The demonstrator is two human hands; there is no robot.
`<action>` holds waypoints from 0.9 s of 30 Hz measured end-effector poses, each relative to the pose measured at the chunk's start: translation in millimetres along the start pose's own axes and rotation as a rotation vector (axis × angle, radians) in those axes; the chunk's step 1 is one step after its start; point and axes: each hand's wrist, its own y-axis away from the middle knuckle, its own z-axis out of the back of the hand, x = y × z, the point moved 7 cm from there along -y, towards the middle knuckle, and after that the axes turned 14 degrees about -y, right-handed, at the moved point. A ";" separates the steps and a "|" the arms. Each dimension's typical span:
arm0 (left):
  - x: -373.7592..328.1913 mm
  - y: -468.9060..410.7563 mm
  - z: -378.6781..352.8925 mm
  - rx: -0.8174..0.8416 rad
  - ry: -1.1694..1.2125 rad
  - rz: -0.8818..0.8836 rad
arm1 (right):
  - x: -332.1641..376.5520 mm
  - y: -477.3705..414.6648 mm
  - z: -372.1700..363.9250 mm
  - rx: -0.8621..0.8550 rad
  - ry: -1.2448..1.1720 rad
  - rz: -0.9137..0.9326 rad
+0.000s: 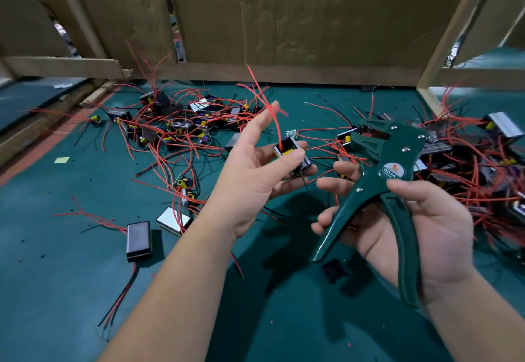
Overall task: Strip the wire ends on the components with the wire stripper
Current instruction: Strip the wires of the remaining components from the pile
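My left hand (255,174) holds a small black component (295,154) between thumb and fingers at the centre, above the green table (71,290). Its red wire (272,114) rises past my raised index finger; a thin dark wire hangs below it. My right hand (426,231) grips the dark green wire stripper (380,179) by its handles, which are spread apart. The stripper's jaws (369,134) point up and left, a short way right of the component and apart from the wire.
A pile of components with tangled red and black wires (176,125) lies at the back left, another pile (483,168) at the right. A black box (138,241) with red and black leads lies front left. Cardboard walls (284,20) and wooden rails close the back.
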 end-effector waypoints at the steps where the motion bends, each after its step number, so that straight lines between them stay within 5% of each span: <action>1: 0.6 -0.3 0.0 -0.001 -0.004 0.003 | 0.0 -0.3 -0.1 0.001 0.000 -0.001; 14: -12.1 -1.4 65.2 -0.484 -0.191 -0.040 | 3.0 -0.8 2.7 -0.013 0.005 0.017; 27: -18.1 -4.6 38.4 -0.169 0.188 -0.102 | 3.4 -0.6 3.6 -0.021 -0.016 0.020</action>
